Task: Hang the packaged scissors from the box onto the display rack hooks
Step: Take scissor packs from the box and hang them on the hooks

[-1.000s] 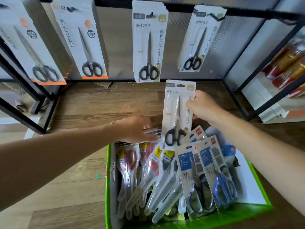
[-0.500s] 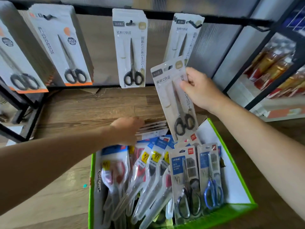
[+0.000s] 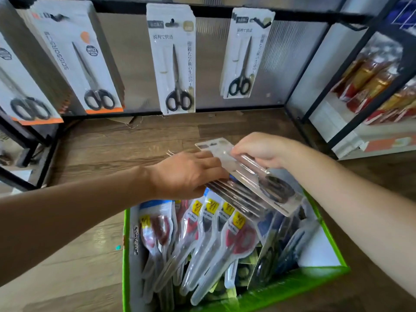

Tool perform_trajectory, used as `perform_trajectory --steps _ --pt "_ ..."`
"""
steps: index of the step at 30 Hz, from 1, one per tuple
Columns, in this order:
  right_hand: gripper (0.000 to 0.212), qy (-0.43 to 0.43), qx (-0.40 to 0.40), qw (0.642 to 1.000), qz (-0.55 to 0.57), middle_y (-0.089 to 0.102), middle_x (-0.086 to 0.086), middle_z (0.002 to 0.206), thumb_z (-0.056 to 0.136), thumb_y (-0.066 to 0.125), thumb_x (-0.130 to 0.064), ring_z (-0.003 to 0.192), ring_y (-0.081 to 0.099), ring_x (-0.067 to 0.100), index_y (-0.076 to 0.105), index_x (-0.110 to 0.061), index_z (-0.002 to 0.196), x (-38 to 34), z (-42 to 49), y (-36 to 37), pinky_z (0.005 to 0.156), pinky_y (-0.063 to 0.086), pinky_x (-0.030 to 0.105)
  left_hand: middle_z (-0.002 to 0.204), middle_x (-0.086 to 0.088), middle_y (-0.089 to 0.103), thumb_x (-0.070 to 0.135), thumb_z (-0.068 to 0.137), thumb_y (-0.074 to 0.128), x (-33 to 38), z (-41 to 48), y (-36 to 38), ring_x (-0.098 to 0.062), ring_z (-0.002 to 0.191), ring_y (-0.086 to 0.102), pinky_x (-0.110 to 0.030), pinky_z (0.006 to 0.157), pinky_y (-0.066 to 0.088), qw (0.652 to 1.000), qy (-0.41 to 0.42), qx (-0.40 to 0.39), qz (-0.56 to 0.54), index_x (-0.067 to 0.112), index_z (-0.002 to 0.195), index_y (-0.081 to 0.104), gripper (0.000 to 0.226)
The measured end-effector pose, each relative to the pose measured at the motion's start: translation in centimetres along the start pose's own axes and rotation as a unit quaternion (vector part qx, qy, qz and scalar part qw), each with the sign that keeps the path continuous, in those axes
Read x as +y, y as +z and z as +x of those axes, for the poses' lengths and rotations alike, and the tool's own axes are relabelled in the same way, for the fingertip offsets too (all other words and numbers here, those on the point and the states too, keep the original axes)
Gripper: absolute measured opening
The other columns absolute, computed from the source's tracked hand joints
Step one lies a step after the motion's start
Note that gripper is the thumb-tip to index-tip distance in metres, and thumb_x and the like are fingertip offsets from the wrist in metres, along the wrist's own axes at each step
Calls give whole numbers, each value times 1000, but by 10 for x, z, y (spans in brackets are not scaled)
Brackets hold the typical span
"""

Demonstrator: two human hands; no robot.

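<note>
My left hand holds a stack of white scissor packs above the far end of the green-rimmed box. My right hand grips the upper end of the top pack, which holds black-handled scissors and lies tilted on that stack. More packs with red, black and blue handles stand in the box. On the black display rack, matching white packs hang from the middle hook and the right hook.
Larger orange-trimmed scissor packs hang at the rack's left. A black rack frame with bagged goods stands at the right. The box sits on a wooden floor.
My right hand has dropped from rack height to the stack in my left hand, and its pack now lies nearly flat on it. The view has moved closer to the rack.
</note>
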State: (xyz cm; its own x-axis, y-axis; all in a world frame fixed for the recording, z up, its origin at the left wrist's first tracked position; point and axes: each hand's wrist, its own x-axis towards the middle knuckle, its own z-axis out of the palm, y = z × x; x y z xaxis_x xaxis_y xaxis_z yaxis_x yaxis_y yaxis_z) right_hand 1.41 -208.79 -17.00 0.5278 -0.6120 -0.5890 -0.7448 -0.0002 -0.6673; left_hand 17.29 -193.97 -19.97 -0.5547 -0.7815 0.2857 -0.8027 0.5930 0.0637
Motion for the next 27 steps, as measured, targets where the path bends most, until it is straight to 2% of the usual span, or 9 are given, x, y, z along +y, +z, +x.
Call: perform_trajectory --steps 6,9,13,17,20,22,24,26,27 --pt "19 21 -25 989 141 61 11 67 98 49 -14 57 60 21 61 -4 87 -4 -6 6 56 50 31 106 -11 68 5 83 58 -9 14 -10 -30 90 58 -41 78 48 990 66 88 89 12 115 49 34" --pt "24 28 -48 980 189 60 12 67 99 47 -17 61 59 23 61 -5 85 1 -6 8 67 51 39 108 -12 66 5 83 64 -12 12 -7 -31 91 56 -43 78 51 987 63 107 103 12 113 51 33" --pt "30 9 -36 982 185 69 13 76 91 65 -38 75 65 28 73 -11 81 7 -4 14 88 52 48 111 -7 52 8 87 62 -10 10 -3 -28 95 50 -41 81 47 980 38 155 119 14 108 53 24" --pt "38 -16 14 983 180 69 14 76 95 56 -44 68 65 26 71 -9 95 2 -4 17 73 56 42 106 -6 44 9 82 64 -9 13 7 -25 84 45 -39 66 43 974 -30 174 145 18 105 51 28" --pt "39 -30 63 978 196 69 11 86 102 44 -42 69 65 18 66 -11 108 -1 -3 17 62 55 23 106 -8 41 7 79 57 -4 20 8 -25 81 50 -37 55 52 962 -170 214 13 15 112 46 36" --pt "45 -38 110 973 198 67 16 110 104 37 -39 90 66 20 62 -6 122 -4 0 17 74 54 22 114 -11 40 -3 76 68 -2 29 6 -30 87 56 -42 66 57 914 -292 261 -105 9 118 44 49" --pt "51 -39 139 965 218 59 17 130 103 36 -42 115 59 29 54 -6 135 -8 1 17 99 48 37 116 -6 39 -3 79 70 -3 41 1 -28 99 56 -40 78 55 844 -412 279 -203 6 120 46 49" --pt "54 -36 155 956 246 57 17 133 101 37 -45 116 57 31 48 -8 140 -12 1 16 101 46 42 103 -3 56 6 87 64 -4 51 -4 -19 89 60 -22 67 50 744 -527 251 -325 10 108 56 23" --pt "54 -37 162 954 250 58 15 130 101 37 -45 112 57 29 46 -9 140 -12 3 13 94 47 38 87 -3 64 9 91 57 -1 57 -7 -18 74 62 -21 57 47 660 -559 248 -437 8 98 62 8"
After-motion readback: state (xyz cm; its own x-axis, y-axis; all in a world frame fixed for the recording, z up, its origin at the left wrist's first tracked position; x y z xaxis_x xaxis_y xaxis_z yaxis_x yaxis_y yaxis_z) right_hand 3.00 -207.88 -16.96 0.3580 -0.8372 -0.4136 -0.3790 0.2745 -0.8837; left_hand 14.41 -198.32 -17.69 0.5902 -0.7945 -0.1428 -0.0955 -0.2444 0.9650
